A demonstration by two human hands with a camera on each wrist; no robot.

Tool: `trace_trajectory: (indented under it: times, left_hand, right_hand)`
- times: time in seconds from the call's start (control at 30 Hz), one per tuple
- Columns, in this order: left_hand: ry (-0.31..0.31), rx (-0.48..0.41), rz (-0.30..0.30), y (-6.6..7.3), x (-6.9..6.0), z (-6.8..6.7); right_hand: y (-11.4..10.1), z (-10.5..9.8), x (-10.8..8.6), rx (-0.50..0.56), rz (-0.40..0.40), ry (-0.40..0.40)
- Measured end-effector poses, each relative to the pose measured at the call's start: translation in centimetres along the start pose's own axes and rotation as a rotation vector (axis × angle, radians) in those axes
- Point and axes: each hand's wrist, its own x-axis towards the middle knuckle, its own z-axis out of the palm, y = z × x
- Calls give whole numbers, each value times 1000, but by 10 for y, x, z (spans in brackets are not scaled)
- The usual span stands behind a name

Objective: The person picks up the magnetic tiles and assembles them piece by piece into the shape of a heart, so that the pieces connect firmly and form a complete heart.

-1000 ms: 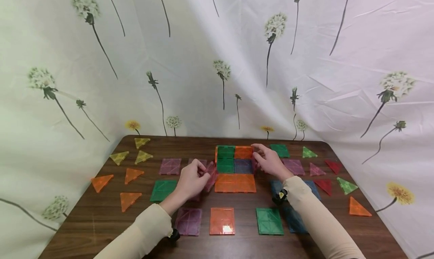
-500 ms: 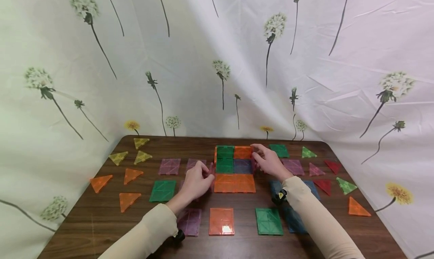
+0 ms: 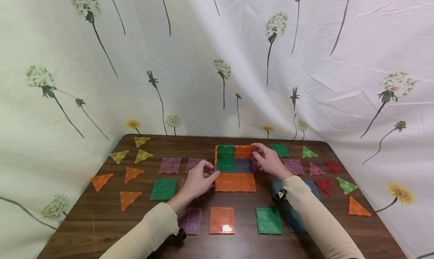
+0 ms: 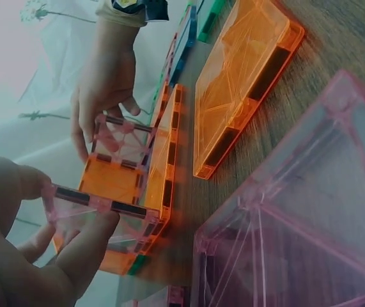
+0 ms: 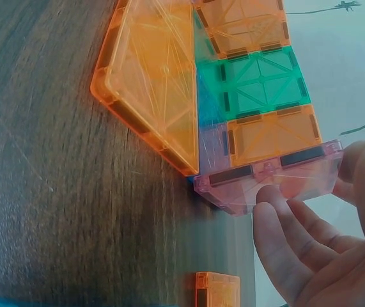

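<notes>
A box-like structure of clear magnetic tiles stands in the middle of the table. Its back wall holds an upright green tile (image 3: 225, 151) and an orange tile (image 3: 243, 152). At its left side, my left hand (image 3: 200, 180) pinches an upright pink magnetic tile (image 4: 99, 204) by its edges. My right hand (image 3: 269, 161) holds another upright pink tile (image 5: 271, 179) at the right side, with fingers against its outer face. Orange tiles (image 3: 235, 182) lie flat along the structure's front. The left hand mostly hides its own tile in the head view.
Purple (image 3: 170, 165), green (image 3: 163, 189) and blue tiles (image 3: 294, 218) lie flat around the structure. An orange square tile (image 3: 222, 220) and a green one (image 3: 269, 221) are near the front. Triangular tiles (image 3: 128, 200) are spread along both sides. A floral cloth (image 3: 190, 63) hangs behind the table (image 3: 98, 221).
My left hand has moved right with the pink tile, from a tilted position beside the structure to upright against its left side. The right hand has stayed put.
</notes>
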Motion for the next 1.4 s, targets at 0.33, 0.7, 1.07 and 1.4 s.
trace_trajectory:
  times: [0.33,0.7,1.07,1.4]
  left_hand:
    - [-74,-116,19,-15,14,-4]
    - [-115,-110,17,-20,22,-4]
    - [-127,-170,3,-22,22,-4]
    - [-155,-245,3,-20,22,-5]
  right_hand:
    - [0,-2,0,-15,-1,-11]
    - [11,-23,6,93,83,23]
    - [54,-55,12,-179,147,152]
    - [88,-65,19,-258,147,199]
